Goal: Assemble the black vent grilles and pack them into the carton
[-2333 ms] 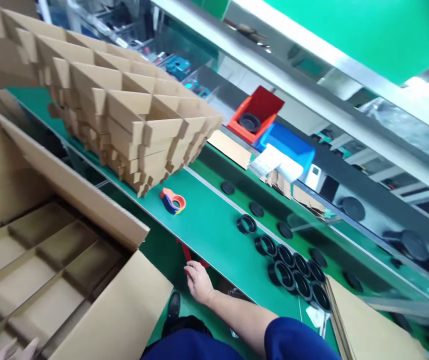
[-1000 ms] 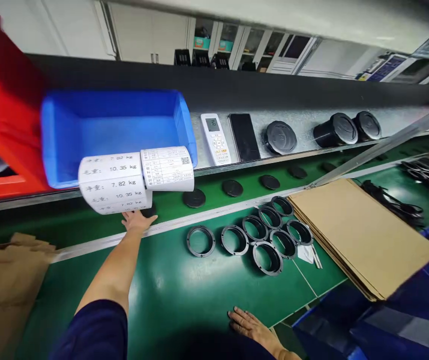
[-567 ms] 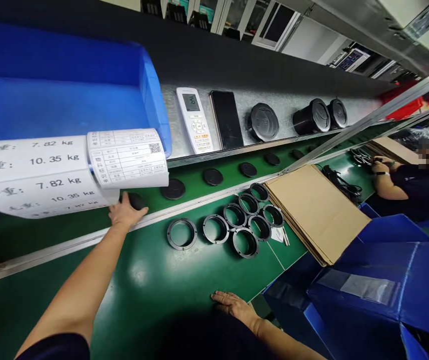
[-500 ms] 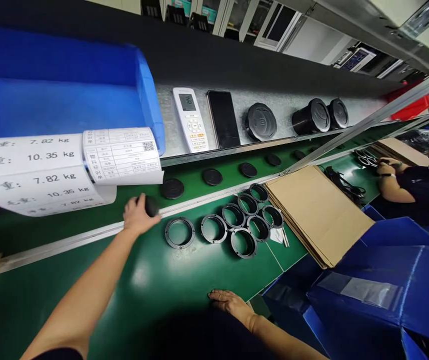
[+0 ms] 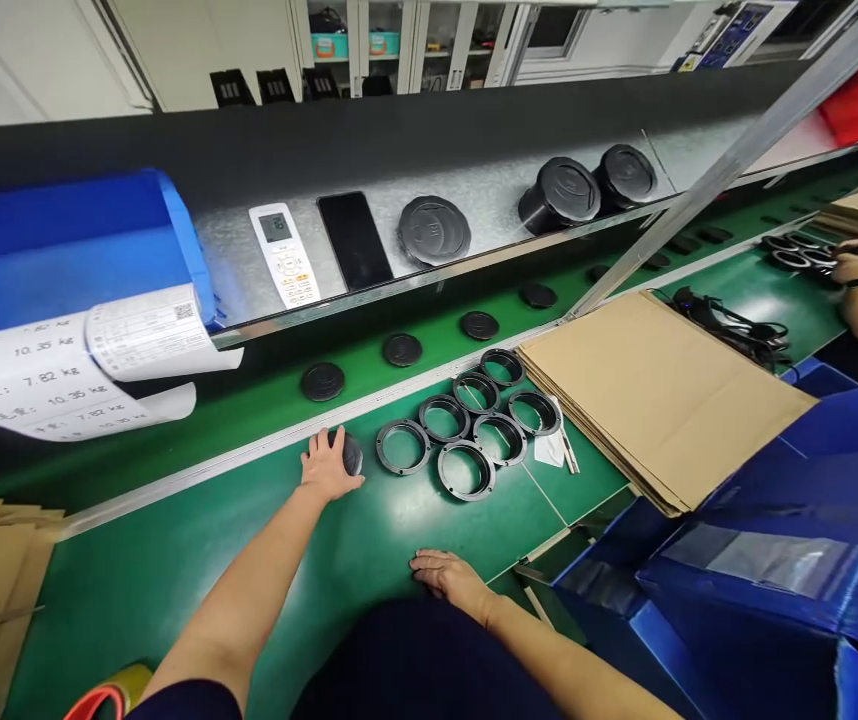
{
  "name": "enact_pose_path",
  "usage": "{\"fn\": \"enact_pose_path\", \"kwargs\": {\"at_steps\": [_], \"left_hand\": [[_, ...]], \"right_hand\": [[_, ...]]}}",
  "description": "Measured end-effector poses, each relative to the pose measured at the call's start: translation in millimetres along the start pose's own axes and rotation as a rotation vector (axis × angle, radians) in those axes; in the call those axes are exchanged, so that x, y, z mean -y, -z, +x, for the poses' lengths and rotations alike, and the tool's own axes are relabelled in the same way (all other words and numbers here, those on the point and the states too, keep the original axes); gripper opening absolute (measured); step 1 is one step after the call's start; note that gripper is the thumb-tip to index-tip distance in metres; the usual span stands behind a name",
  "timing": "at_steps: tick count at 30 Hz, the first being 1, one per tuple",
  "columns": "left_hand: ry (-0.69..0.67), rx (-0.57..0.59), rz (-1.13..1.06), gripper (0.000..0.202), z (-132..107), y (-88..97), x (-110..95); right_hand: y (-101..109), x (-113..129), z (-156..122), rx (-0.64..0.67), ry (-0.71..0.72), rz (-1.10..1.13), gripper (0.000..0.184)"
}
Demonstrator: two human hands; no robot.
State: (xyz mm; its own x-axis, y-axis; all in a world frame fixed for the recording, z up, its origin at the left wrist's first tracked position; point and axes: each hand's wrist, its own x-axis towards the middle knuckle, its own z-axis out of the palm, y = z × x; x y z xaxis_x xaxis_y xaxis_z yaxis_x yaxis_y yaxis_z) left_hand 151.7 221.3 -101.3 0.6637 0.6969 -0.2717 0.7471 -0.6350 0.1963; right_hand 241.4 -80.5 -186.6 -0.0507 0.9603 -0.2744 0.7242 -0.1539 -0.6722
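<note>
Black disc [image 5: 352, 456] — held within the left grip [image 5: 330, 468], on its thumb side.

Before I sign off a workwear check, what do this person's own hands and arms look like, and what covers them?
The left hand and right hand wear no gloves; no watch or wristband shows. A plain-looking dark navy sleeve leaves the left forearm uncovered. The right forearm is uncovered too; its sleeve cannot be made out.

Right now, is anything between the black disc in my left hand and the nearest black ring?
Nothing visible: only green tabletop separates the black disc in your left hand from that black ring.
</note>
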Motion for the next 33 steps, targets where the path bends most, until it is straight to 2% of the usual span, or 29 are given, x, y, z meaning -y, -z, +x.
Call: {"fn": "enact_pose_path", "kwargs": {"at_steps": [3,7,8,9,11,12,13,14,18,21,24,26,28,30,33], "left_hand": [[0.058,0.014,0.002,0.112,-21,-2.2,15],[0.198,0.083,0.013,0.121,-65,5.4,53],[0.219,0.063,0.023,0.121,-75,9.8,61],[0.23,-0.001,0.034,0.119,-83,14.2,67],[0.258,-0.235,0.052,0.107,-94,19.2,75],[0.282,-0.352,0.056,0.098,-96,18.2,76],[0.315,-0.422,0.056,0.089,-97,14.3,77],[0.349,-0.429,0.048,0.083,-97,7.9,77],[0.365,-0.2,-0.004,0.076,-93,-26.2,84],[0.324,-0.199,-0.003,0.075,-91,-37.8,94],[0.335,-0.249,0.016,0.071,-93,-36.0,102],[0.359,-0.279,0.031,0.064,-94,-33.4,103],[0.366,-0.285,0.036,0.059,-94,-32.0,103],[0.364,-0.274,0.033,0.056,-94,-31.9,102],[0.373,-0.262,0.029,0.053,-92,-33.0,101]], "right_hand": [[0,-2,-1,-0.034,0.022,0.014,0.04],[1,-1,0,-0.044,0.055,0.006,0.042],[2,0,0,-0.048,0.056,0.0,0.042],[3,2,0,-0.053,0.051,-0.008,0.042],[6,6,1,-0.05,0.032,-0.026,0.042],[6,7,1,-0.043,0.019,-0.034,0.043],[7,9,1,-0.026,0.009,-0.041,0.043],[8,11,2,-0.009,-0.004,-0.049,0.043],[14,19,5,0.041,-0.037,-0.086,0.041],[34,33,18,0.051,-0.016,-0.078,0.038],[72,56,60,0.017,0.009,-0.092,0.039],[104,72,106,-0.047,0.013,-0.138,0.04],[133,84,166,-0.154,-0.044,-0.191,0.043],[156,90,230,-0.243,-0.12,-0.247,0.06],[174,88,319,-0.261,-0.223,-0.299,0.093]]}}
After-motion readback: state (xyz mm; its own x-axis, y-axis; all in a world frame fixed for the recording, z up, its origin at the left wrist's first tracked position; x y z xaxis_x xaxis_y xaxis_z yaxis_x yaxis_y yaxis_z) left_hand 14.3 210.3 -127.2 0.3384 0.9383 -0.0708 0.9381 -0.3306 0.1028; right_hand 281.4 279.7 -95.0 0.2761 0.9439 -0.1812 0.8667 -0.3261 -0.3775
